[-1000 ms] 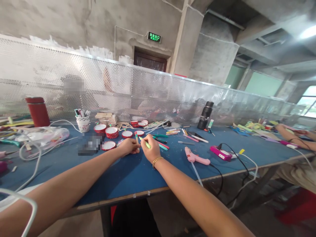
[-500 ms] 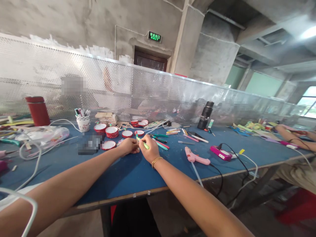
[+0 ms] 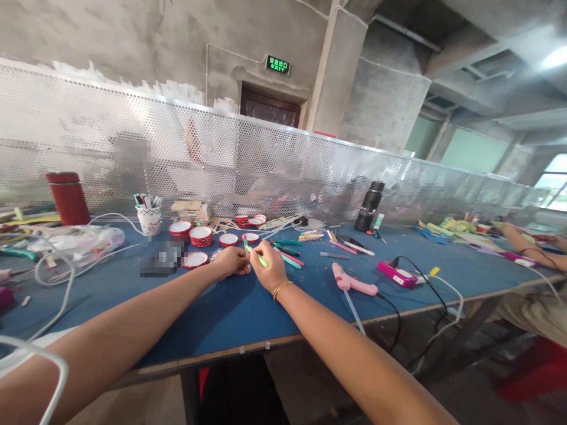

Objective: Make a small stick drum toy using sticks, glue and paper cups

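Your left hand (image 3: 230, 262) rests on the blue table (image 3: 230, 313), its grip closed on a small stick (image 3: 245, 244) that stands up from the fingers. Your right hand (image 3: 268, 267), touching the left, has its grip closed around a green marker (image 3: 261, 258), tip toward the stick. Red-rimmed lids (image 3: 200, 235) lie just beyond the left grip; a pink glue gun (image 3: 352, 281) lies well right of the right grip.

Bare concrete walls (image 3: 133, 35), green exit sign (image 3: 277, 65) over dark door (image 3: 269, 110), perforated metal screen (image 3: 283, 159) behind blue tabletop (image 3: 248, 313).
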`<action>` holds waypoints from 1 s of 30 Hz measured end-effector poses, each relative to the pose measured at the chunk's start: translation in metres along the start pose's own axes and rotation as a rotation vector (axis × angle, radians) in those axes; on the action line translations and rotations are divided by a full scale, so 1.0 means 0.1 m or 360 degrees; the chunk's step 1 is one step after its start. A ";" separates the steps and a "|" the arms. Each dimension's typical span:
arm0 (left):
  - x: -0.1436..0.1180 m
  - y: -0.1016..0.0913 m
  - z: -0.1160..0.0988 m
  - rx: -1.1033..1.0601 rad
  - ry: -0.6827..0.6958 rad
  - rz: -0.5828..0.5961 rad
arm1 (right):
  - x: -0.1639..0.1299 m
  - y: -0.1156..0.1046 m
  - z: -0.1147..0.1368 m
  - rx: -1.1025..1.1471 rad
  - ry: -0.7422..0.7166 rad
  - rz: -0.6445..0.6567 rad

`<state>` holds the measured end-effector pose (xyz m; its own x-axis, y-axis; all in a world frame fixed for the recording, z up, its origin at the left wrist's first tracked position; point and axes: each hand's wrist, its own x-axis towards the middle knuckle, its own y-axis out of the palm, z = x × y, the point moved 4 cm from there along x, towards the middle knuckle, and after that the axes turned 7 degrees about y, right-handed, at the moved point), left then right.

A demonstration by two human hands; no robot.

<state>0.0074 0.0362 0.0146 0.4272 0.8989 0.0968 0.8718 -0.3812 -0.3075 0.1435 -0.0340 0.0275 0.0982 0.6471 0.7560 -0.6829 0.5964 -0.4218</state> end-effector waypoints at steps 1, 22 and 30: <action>0.00 0.00 0.00 -0.0003 0.0007 -0.0007 | 0.00 0.00 0.00 -0.0004 -0.0004 0.0004; -0.02 0.01 -0.04 0.0033 -0.0024 -0.0025 | 0.00 0.01 -0.02 0.0032 -0.0023 -0.0002; 0.00 0.00 -0.01 0.0051 -0.0018 -0.0015 | 0.02 0.01 -0.03 -0.0006 0.0023 -0.0013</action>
<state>0.0079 0.0362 0.0156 0.4162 0.9049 0.0894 0.8676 -0.3658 -0.3368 0.1454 -0.0307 0.0267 0.1141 0.6490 0.7522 -0.6793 0.6035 -0.4176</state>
